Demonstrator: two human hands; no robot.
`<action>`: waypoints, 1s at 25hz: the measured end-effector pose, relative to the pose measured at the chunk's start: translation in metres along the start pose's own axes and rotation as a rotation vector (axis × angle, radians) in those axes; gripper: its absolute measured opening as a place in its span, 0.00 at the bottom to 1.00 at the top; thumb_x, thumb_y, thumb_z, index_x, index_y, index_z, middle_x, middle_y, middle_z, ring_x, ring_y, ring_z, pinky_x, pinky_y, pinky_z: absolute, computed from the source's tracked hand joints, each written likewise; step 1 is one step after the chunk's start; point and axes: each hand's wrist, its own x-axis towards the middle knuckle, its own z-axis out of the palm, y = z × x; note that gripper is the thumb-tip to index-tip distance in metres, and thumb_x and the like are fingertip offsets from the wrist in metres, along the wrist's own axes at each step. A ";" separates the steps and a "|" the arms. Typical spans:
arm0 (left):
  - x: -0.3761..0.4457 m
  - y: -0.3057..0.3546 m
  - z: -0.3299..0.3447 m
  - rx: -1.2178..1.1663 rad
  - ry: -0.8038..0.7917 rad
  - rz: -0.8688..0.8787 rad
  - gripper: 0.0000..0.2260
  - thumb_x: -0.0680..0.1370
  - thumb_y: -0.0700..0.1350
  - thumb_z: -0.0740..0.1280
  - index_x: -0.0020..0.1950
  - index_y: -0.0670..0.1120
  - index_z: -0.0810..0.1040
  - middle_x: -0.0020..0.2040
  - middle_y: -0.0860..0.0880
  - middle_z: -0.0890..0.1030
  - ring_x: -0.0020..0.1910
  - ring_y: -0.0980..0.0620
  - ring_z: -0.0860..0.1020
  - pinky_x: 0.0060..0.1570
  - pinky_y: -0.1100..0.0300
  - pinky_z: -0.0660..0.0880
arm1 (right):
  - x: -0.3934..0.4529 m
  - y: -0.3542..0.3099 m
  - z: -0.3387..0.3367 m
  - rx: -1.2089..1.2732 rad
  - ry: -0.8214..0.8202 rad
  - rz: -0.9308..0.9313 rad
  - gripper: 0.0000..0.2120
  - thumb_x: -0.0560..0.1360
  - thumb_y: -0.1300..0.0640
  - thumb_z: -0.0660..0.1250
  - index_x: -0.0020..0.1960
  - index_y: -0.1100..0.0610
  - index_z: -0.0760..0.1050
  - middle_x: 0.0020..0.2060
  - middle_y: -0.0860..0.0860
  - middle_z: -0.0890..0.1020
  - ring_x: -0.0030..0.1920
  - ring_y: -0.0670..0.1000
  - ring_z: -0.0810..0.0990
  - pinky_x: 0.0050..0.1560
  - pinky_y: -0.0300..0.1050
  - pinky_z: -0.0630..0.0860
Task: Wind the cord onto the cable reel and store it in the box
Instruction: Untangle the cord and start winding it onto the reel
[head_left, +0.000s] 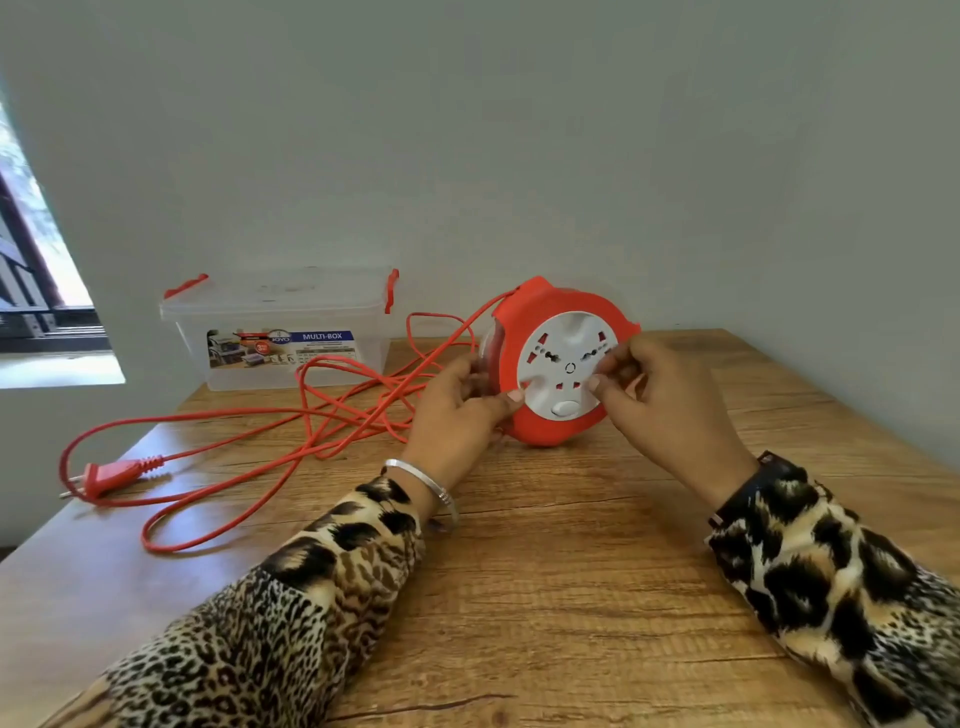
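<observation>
Hands meet on the cable reel (563, 364), which stands upright on its edge on the wooden desk (545, 597) between them, its white socket face turned toward the camera. The left hand (457, 405) reaches in from the lower left with the forearm slanting up over the desk; its grip wraps the reel's left rim, thumb pressed on the front edge of the white disc and the fingers curled round behind, where they are partly hidden. The right hand (660, 400) comes in from the lower right, wrist raised, and its grip pinches the right side of the white disc between thumb and bent fingertips.

Both forearms wear soft, leopard-print sleeves (311, 597); a thin metal bangle (421, 480) circles the left wrist and a dark strap sits at the right cuff.

The reel is a round, smooth shell of red plastic with a glossy white centre pierced by socket holes and one oval switch. From its top left the thin red cord (291, 415) runs out and lies in loose, tangled loops on the desk to the left of the left grip, ending in a red two-pin plug (106, 478) far left near the desk edge. Beyond the loops, against the wall, stands the box (280, 332): clear, rectangular plastic with its lid on, red clips and a printed label. The desk shows warm, streaked wood grain.
</observation>
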 end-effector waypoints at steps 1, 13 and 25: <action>0.001 0.002 -0.005 0.017 -0.016 0.008 0.17 0.76 0.38 0.70 0.64 0.44 0.74 0.57 0.42 0.82 0.45 0.49 0.82 0.31 0.61 0.78 | 0.001 -0.001 -0.002 -0.151 0.027 -0.187 0.06 0.72 0.57 0.69 0.48 0.49 0.76 0.43 0.45 0.80 0.41 0.46 0.77 0.39 0.41 0.71; 0.004 0.014 -0.023 0.131 -0.159 0.132 0.16 0.78 0.38 0.68 0.64 0.50 0.74 0.47 0.53 0.81 0.35 0.60 0.83 0.29 0.66 0.77 | 0.002 -0.006 0.016 -0.793 -0.029 -0.608 0.26 0.73 0.55 0.67 0.70 0.43 0.68 0.58 0.64 0.77 0.57 0.63 0.77 0.52 0.56 0.72; -0.006 -0.002 0.003 0.186 -0.030 0.228 0.18 0.75 0.44 0.72 0.60 0.61 0.74 0.57 0.54 0.80 0.53 0.45 0.83 0.52 0.40 0.80 | -0.006 -0.009 0.022 -0.155 -0.025 0.019 0.35 0.70 0.31 0.62 0.72 0.39 0.58 0.53 0.51 0.82 0.48 0.51 0.82 0.44 0.48 0.79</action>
